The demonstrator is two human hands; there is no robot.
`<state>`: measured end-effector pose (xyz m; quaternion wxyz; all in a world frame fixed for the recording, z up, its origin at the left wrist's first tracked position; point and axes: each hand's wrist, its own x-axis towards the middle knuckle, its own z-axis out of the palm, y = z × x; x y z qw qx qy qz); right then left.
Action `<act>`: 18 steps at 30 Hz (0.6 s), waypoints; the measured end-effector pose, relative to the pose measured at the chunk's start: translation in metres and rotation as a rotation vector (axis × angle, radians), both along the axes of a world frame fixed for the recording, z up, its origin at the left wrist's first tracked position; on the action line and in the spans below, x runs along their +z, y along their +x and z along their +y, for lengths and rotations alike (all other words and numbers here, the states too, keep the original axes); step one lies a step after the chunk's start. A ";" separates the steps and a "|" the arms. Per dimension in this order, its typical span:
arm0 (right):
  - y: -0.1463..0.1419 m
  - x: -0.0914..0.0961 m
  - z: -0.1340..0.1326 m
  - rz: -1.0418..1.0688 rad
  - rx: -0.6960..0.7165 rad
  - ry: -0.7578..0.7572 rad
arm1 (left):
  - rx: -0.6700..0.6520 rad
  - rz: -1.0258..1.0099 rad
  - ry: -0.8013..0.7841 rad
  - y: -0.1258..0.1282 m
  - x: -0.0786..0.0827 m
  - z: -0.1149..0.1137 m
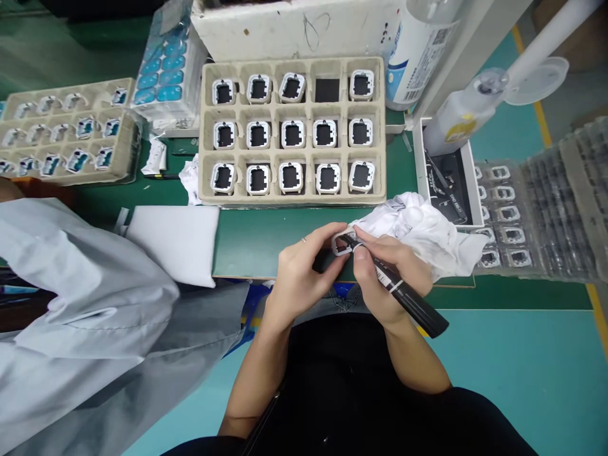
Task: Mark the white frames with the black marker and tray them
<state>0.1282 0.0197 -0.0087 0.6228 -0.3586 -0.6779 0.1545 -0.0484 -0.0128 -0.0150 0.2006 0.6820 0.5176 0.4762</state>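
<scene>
Between the fingers of my left hand (304, 272) is a small white square frame (338, 245) with an open middle. My right hand (387, 272) is wrapped round a black marker pen (403, 294), its thick end pointing down toward my body. The pen's tip end meets the frame's inner edge; fingers partly cover the contact. Just behind my right hand lies a crumpled white cloth (418, 228). Farther back, a beige moulded tray (292, 201) holds similar white frames in its compartments, with one compartment in the back row bare.
At right stand a white box (475, 196) with a bottle (458, 120), and clear plastic trays (536, 215). A folded white cloth (173, 240) lies left. Another beige tray (128, 145) sits farther left, near a person's grey sleeve (85, 278). A labelled bottle (418, 57) stands behind.
</scene>
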 end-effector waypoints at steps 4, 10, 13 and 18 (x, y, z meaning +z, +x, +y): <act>0.000 0.001 0.000 0.004 -0.003 -0.015 | 0.008 0.041 0.027 0.001 0.000 0.000; 0.003 0.001 -0.001 -0.074 -0.021 0.009 | 0.007 0.065 0.046 0.001 0.001 0.000; 0.003 -0.001 -0.003 -0.163 -0.051 0.058 | 0.008 0.071 0.053 0.001 0.001 0.001; 0.002 -0.002 -0.004 -0.178 -0.074 0.058 | 0.011 0.076 0.050 0.000 0.000 -0.001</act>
